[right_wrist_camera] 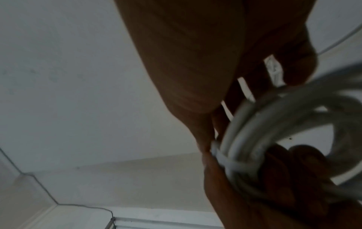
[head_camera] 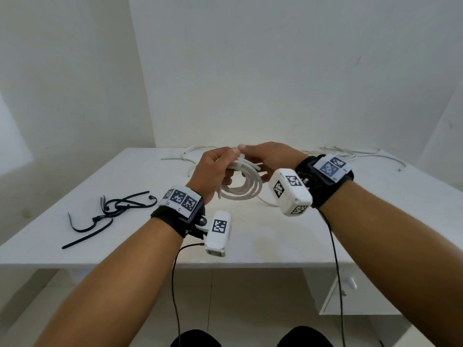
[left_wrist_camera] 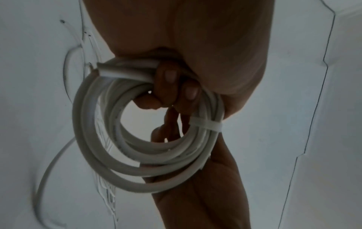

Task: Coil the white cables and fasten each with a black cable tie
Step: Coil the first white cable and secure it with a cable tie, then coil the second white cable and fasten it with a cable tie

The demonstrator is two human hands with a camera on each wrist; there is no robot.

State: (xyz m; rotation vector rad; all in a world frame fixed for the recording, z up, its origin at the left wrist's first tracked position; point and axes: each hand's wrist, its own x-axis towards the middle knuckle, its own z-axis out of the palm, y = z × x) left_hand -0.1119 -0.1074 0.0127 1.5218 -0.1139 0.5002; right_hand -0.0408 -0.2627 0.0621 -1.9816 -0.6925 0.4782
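A coiled white cable (head_camera: 246, 190) (left_wrist_camera: 109, 164) (right_wrist_camera: 293, 105) hangs in the air above the middle of the white table (head_camera: 250, 236). My left hand (head_camera: 220, 166) grips the top of the coil, its fingers (left_wrist_camera: 170, 75) curled round the strands. A narrow white band (head_camera: 240, 163) (left_wrist_camera: 207, 126) (right_wrist_camera: 235, 164) wraps the strands beside that grip. My right hand (head_camera: 250, 152) (right_wrist_camera: 195, 77) pinches this band from the right. One cable end (left_wrist_camera: 101, 69) sticks out of the coil. Several black cable ties (head_camera: 112, 209) lie loose on the table's left side, away from both hands.
Loose white cables lie along the table's far edge, one bunch behind the hands (head_camera: 198, 150) and another at the far right (head_camera: 350, 154). A white drawer unit (head_camera: 350, 294) stands under the table on the right. Black wires hang from both wrist cameras.
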